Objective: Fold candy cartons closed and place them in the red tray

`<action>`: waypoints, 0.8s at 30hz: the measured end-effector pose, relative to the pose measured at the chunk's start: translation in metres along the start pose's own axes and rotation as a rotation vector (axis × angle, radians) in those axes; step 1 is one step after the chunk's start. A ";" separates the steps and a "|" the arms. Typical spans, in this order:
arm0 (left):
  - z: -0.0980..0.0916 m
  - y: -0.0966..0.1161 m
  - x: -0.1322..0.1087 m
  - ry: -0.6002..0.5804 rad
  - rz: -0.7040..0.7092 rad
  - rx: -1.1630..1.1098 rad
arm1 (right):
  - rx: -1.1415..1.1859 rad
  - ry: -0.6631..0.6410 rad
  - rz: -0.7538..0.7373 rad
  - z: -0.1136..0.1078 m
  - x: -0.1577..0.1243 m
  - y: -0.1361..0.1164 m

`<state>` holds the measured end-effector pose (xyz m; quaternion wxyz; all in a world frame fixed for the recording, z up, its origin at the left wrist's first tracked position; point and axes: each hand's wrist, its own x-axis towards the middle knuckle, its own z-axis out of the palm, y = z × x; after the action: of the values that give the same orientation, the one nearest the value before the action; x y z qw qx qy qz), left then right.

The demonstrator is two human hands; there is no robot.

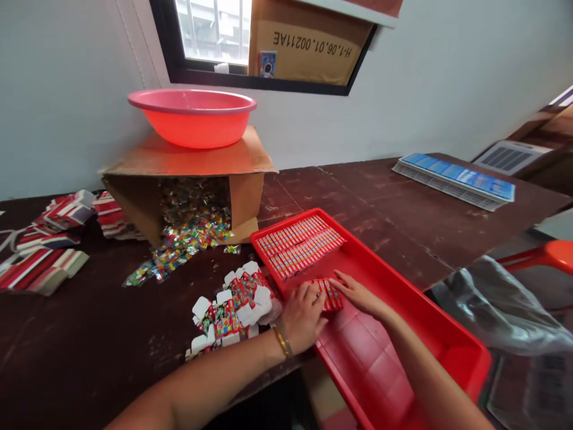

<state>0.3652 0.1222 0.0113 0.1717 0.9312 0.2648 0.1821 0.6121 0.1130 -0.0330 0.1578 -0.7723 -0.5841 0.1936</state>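
Observation:
Inside the red plastic tray [385, 269], a short row of small red patterned boxes [331, 297] stands between my two hands. My left hand [304, 313], with a gold-coloured bracelet at the wrist, curls its fingers over the left part of this row. At the row's right end is my right hand [356, 292], its fingers stretched out and touching the boxes. Two longer rows of the same boxes [302, 245] fill the tray's far end. Left of the tray lies a pile of flattened, unfolded printed cartons [230, 310] with white flaps.
A cardboard box [248, 200] on its side spills small clear packets of colourful pieces [188, 239]; a pink basin [192, 119] sits on top. Bundled red-and-white card stacks [45, 263] lie left. Blue printed sheets [456, 176] are stacked at right, near an orange chair [546, 257] and clear plastic [496, 304].

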 end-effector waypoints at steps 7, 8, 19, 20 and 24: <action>-0.041 -0.047 -0.125 -0.009 -0.115 -0.103 | 0.156 0.002 -0.148 0.065 -0.042 -0.063; -0.044 -0.049 -0.140 -0.010 -0.152 -0.113 | 0.197 0.013 -0.156 0.067 -0.036 -0.071; -0.067 -0.053 -0.225 -0.062 -0.258 -0.229 | 0.413 0.149 0.059 0.026 -0.012 -0.108; -0.071 -0.057 -0.231 -0.060 -0.268 -0.247 | 0.416 0.156 0.066 0.021 -0.024 -0.115; -0.087 -0.073 -0.258 -0.109 -0.351 -0.373 | 0.467 0.103 -0.112 0.040 -0.090 -0.172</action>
<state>0.0919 0.0570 -0.0070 0.3832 0.8318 0.3745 0.1448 0.4259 0.0730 0.0236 0.3720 -0.6903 -0.5564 0.2748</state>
